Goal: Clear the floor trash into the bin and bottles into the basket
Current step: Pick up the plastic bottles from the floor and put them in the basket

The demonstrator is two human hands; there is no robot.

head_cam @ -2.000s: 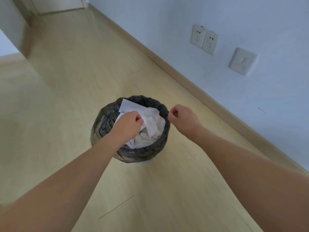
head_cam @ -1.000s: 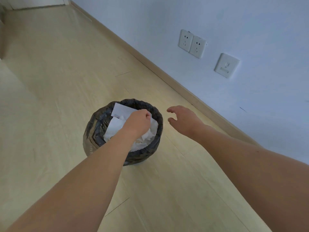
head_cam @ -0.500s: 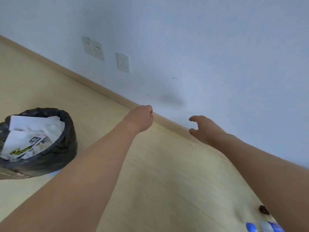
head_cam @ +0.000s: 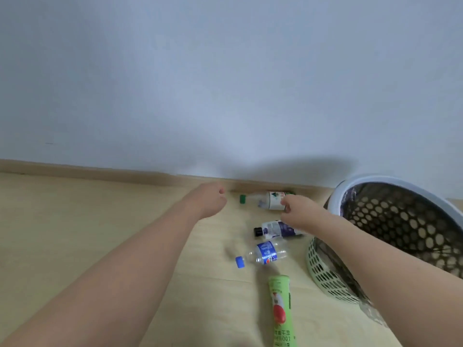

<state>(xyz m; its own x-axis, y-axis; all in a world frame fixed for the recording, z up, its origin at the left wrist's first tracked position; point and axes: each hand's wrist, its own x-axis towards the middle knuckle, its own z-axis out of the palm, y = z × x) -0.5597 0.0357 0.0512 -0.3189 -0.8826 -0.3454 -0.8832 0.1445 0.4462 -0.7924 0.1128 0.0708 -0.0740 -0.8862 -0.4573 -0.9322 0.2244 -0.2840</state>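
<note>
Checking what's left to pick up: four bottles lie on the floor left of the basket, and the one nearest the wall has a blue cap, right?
Not quite. In the head view the bottle nearest the wall has a green cap; the blue cap belongs to the clear bottle. Four bottles do lie left of the basket.

Open floor lies toward nine o'clock; toward three, the basket walls in four bottles lying near the baseboard.

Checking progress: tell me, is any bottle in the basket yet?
No: the basket looks empty, and four bottles lie on the floor.
</note>
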